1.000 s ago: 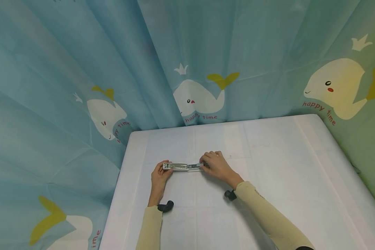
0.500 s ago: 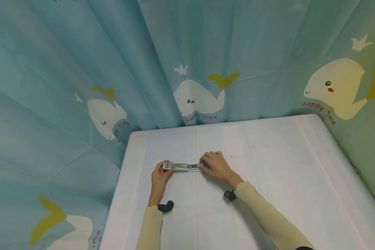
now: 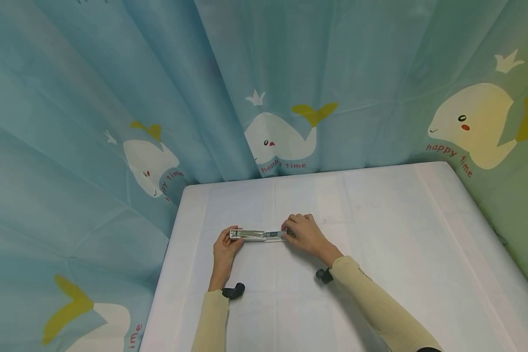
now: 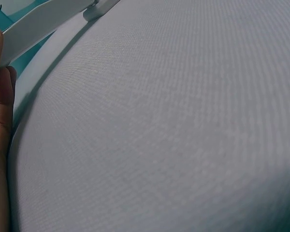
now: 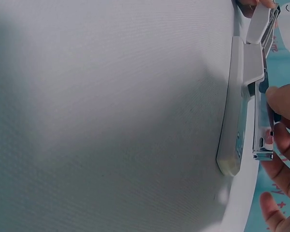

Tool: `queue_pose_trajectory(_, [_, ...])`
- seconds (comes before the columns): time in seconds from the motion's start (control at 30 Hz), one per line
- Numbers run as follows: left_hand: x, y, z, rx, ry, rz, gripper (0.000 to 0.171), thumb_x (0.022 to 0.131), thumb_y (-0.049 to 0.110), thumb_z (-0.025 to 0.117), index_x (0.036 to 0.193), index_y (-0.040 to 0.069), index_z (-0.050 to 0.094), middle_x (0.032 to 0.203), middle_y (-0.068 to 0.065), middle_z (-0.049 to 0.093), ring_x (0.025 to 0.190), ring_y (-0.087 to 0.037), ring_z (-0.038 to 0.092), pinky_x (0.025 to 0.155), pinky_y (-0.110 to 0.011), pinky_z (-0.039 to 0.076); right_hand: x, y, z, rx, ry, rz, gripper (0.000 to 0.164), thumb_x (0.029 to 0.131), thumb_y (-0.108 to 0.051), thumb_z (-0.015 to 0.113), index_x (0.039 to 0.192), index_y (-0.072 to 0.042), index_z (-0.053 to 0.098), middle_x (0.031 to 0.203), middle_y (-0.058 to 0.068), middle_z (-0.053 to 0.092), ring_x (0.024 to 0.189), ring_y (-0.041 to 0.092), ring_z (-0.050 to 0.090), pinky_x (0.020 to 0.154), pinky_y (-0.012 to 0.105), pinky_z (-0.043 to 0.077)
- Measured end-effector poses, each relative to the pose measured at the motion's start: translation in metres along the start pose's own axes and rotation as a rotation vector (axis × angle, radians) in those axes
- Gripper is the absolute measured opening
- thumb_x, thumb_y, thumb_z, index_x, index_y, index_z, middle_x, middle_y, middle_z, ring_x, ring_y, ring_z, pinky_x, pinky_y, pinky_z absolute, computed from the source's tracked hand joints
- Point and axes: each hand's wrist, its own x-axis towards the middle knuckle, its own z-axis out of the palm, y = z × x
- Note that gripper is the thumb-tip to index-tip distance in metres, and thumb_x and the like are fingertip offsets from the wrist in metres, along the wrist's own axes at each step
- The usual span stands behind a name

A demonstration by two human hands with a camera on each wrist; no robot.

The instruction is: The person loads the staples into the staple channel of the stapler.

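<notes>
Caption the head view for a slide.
The left hand and right hand hold an opened white stapler on a white-covered table, before a whale-print curtain.

I see soft, even light on the white tablecloth [image 3: 400, 220], with a diffuse shadow [image 3: 351, 313] at the right sleeve's [image 3: 380, 299] eight o'clock. Wrist views look dimmer: the stapler [image 5: 262, 116] gleams at three o'clock; the left's four-o'clock corner blurs darkly.

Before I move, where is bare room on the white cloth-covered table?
Free: the table from the right hand to the right edge; also behind the narrow opened white stapler, to the blue whale-print curtain. Crowded: around the stapler, which the left hand also grips.
</notes>
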Motion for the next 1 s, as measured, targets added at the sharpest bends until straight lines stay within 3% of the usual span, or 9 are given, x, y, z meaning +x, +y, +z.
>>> queue_pose_trajectory(0.53, [0.001,-0.001,0.0,0.0,-0.002,0.008,0.052,0.091,0.001,0.078,0.139,0.0,0.06,0.142,-0.024,0.063,0.118,-0.005,0.066,0.095,-0.013,0.055,-0.004,0.002,0.004,0.014,0.007,-0.006,0.015,0.095,-0.029,0.078,0.106,-0.019,0.075,0.107,-0.002,0.071,0.098,0.02,0.066,0.101,0.053,0.049])
queue_pose_trajectory(1.0, [0.002,-0.004,-0.001,0.017,0.006,0.023,0.052,0.091,0.003,0.078,0.139,-0.001,0.059,0.141,-0.026,0.063,0.118,-0.004,0.065,0.096,-0.012,0.054,-0.011,0.006,0.013,-0.01,0.165,-0.097,0.013,0.093,-0.026,0.08,0.103,-0.018,0.08,0.101,-0.003,0.069,0.093,0.019,0.064,0.093,0.047,0.051])
